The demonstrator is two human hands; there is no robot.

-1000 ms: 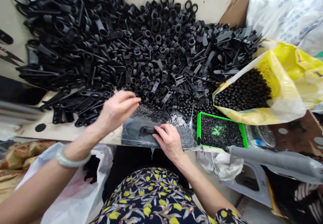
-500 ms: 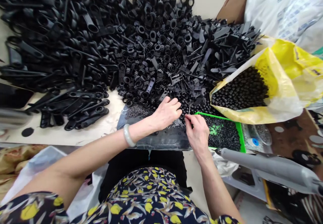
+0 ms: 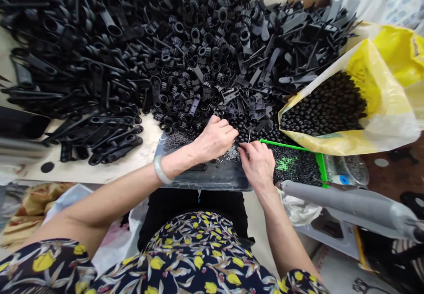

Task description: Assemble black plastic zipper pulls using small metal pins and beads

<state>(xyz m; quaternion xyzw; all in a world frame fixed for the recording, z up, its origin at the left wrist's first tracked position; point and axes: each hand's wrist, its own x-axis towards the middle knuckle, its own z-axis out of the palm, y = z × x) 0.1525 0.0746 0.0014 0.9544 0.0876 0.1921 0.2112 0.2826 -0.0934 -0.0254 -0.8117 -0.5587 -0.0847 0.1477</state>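
Nearest, the black lever part (image 3: 199,167) is best left flat on the dark mat (image 3: 212,180), where it is half covered by the left arm (image 3: 180,159). The right hand (image 3: 258,161) is held with thumb and forefinger drawn close beside the silver pins (image 3: 232,153); the left hand (image 3: 215,139) is curled next to them. Whether anything is gripped by either cannot be told. Pins so slim are probably best pinched singly. Of the lever part, only a dark, rounded end is shown; the pins are seen as short, bright and loosely heaped.
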